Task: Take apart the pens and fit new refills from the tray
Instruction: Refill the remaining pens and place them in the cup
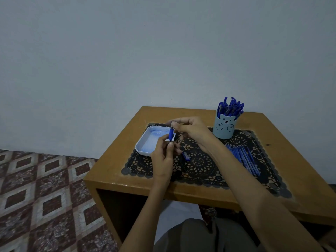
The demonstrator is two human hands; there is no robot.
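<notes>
Left hand (163, 158): near the left of the mat, fingers curled round a blue pen section (171, 135) and holding it upright over the tray's right edge.
Right hand (193, 129): reaches in from the right, fingertips pinching a thin refill (172, 123) that sticks out of the top of the blue pen section.
Tray (141, 138): pale and shallow, at the far left of the mat; its contents are too faint to make out.
Loose pen part (186, 156): blue, lying on the mat just right of the left hand.
Row of pens (242, 155): blue, side by side on the right of the mat, partly behind the right forearm.
Bear cup (225, 127): far right, upright, full of blue pens (231, 106).
Lace mat (200, 169): black, spread on the wooden table (116, 160).
</notes>
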